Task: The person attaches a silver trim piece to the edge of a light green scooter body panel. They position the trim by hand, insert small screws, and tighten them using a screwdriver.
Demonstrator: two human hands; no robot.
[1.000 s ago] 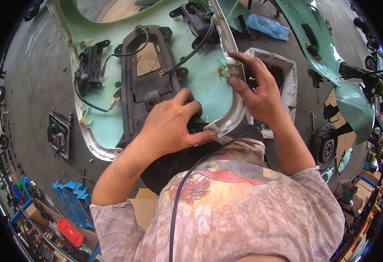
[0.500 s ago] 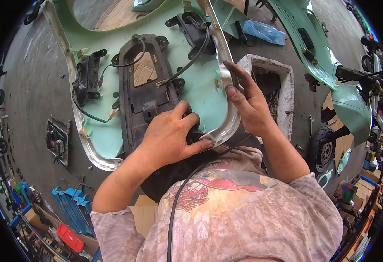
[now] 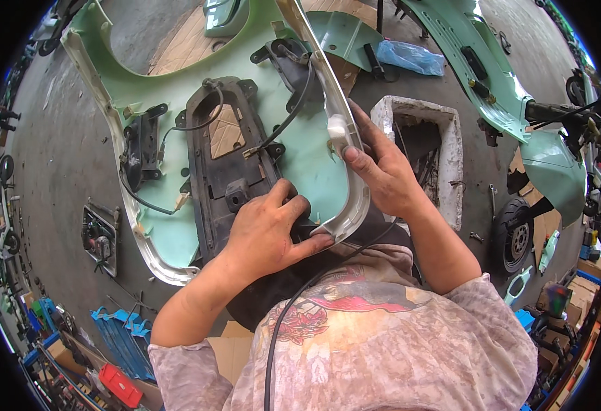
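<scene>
A mint-green scooter body panel (image 3: 324, 188) lies inner side up before me, edged with a pale silvery trim strip (image 3: 360, 202). My left hand (image 3: 263, 229) is closed on its near right corner, thumb pressed on the trim and fingers curled over the inner side. Along the right edge, my right hand (image 3: 393, 175) grips the trim between thumb and fingers; the fingertips are partly hidden behind it. A long black plastic housing (image 3: 201, 168) runs down the panel's middle. Black lamp units (image 3: 141, 147) with loose cables sit on both sides of it.
A white foam box (image 3: 454, 164) stands right of the panel. Beyond it are a green scooter body (image 3: 451, 61), a wheel (image 3: 512, 236) and a blue plastic bag (image 3: 410, 56). A lamp-like part (image 3: 99, 236) lies on the floor at left. A black cable (image 3: 280, 315) hangs over my shirt.
The panel's far end has swung a little to the left, and its right edge is turned up more. My right hand has moved slightly left and down with it. The left hand keeps its hold.
</scene>
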